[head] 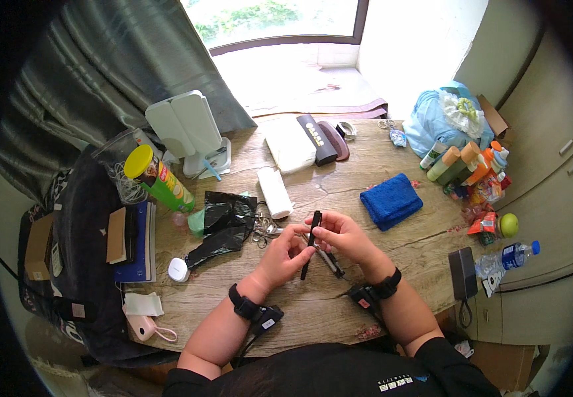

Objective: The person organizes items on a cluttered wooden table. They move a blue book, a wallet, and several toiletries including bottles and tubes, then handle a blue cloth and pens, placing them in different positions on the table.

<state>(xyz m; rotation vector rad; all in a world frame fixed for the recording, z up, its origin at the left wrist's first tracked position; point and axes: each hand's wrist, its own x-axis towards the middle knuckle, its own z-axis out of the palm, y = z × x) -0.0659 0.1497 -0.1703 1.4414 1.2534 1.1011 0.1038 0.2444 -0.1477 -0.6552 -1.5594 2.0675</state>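
Note:
A slim black pen [310,248] is held upright-slanting between my two hands, above the middle of the wooden desk. My left hand [282,254] grips its lower part between thumb and fingers. Around the upper part, near the clip, close the thumb and fingertips of my right hand [342,235]. Beneath the hands lies a silver-and-black pen [333,263], partly hidden by them. A tangle of metal keys or small tools [265,226] sits just beyond my left hand; its exact contents are hard to make out.
Left of my hands lie a black plastic bag [226,221], a white earbud case [178,270] and a green snack canister [159,178]. A white roll [274,192] and folded blue towel [391,201] rest farther back. At right are bottles [457,164], a green apple [509,225] and a water bottle [507,258].

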